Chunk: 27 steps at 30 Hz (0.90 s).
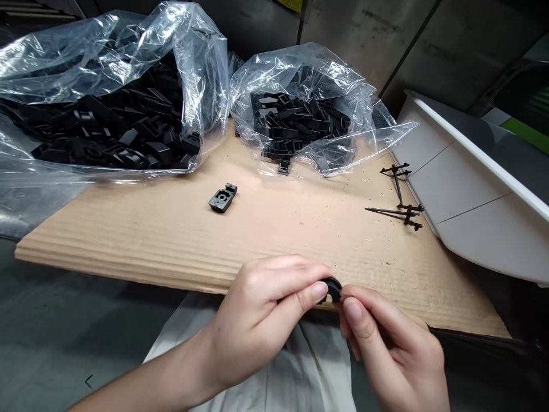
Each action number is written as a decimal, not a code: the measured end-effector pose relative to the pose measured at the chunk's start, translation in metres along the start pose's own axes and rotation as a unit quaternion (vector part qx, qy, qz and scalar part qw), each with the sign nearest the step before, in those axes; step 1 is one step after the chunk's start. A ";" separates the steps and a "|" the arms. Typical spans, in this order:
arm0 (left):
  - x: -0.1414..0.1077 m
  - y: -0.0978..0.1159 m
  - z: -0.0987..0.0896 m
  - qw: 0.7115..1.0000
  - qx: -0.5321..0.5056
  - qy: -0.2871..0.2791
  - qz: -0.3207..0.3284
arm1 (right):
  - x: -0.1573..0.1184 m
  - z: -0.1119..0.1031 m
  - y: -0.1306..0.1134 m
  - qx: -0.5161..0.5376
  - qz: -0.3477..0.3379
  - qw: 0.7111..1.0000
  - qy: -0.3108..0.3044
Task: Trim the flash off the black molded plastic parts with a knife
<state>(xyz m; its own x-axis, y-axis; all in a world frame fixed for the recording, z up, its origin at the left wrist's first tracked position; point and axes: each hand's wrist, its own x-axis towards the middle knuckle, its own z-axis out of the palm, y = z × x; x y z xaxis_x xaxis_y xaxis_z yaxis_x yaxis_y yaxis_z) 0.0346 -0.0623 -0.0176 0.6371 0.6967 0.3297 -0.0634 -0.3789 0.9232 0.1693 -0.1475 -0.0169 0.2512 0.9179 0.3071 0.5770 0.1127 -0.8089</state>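
Observation:
Over the front edge of the cardboard, my left hand [274,306] pinches a small black plastic part [333,289] between thumb and fingers. Its visible end is curved, and the rest is covered by my fingers. My right hand [386,337] is closed at that curved end, thumb against forefinger; whatever it may pinch there is hidden or too small to make out. Farther back on the cardboard lies a single black plastic piece [222,198] with a round recess, apart from both hands.
A cardboard sheet [163,229] covers the work surface. Clear plastic bags of black parts stand at the back left [111,126] and back middle [300,120]. Thin black sprues [401,212] lie at right, beside a white bin [463,194].

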 end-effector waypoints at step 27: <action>0.003 0.001 0.003 0.997 0.071 -0.007 -0.027 | 0.004 -0.014 0.007 -0.140 -0.121 0.982 -0.038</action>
<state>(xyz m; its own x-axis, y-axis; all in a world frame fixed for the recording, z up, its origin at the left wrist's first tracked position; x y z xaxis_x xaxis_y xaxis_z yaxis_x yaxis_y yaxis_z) 0.0393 -0.0623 -0.0162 0.6478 0.7098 0.2767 0.0800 -0.4246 0.9019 0.1849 -0.1479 -0.0145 0.0283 0.9037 0.4273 0.8061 0.2322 -0.5444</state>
